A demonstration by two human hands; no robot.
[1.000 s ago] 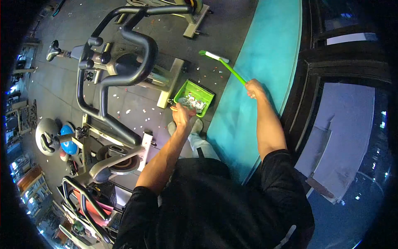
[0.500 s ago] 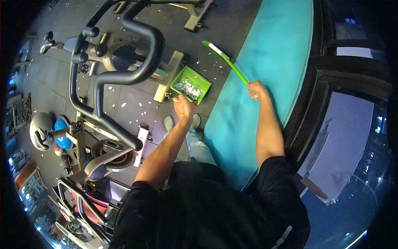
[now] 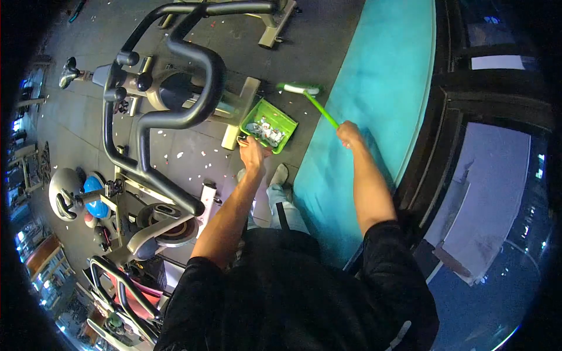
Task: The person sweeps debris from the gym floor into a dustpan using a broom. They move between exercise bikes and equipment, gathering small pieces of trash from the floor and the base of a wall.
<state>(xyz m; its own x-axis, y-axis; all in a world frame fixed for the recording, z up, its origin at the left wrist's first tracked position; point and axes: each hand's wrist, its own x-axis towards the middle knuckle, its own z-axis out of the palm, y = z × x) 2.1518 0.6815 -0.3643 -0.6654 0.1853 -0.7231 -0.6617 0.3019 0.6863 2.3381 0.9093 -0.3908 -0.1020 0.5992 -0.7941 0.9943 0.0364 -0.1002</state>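
Observation:
My left hand point(image 3: 253, 154) is closed at the near edge of a green dustpan point(image 3: 284, 119), whose handle is mostly hidden by the fingers. Scraps of white paper point(image 3: 266, 131) lie heaped inside the pan. In my right hand point(image 3: 350, 135) is the green handle of a broom point(image 3: 321, 109), gripped near its end. The broom's white and green head point(image 3: 300, 89) is just beyond the dustpan's far right side, low over the dark floor.
An exercise bike point(image 3: 175, 120) with black handlebars stands left of the dustpan, its foot close to the pan. More paper bits point(image 3: 180, 155) are scattered on the floor. A turquoise mat point(image 3: 374, 76) runs along the right. Balls point(image 3: 95, 196) and another machine point(image 3: 158, 225) are at left.
The broom has turned and come nearer, its head now sideways beyond the dustpan. My right hand has moved slightly left. The dustpan stays in nearly the same place.

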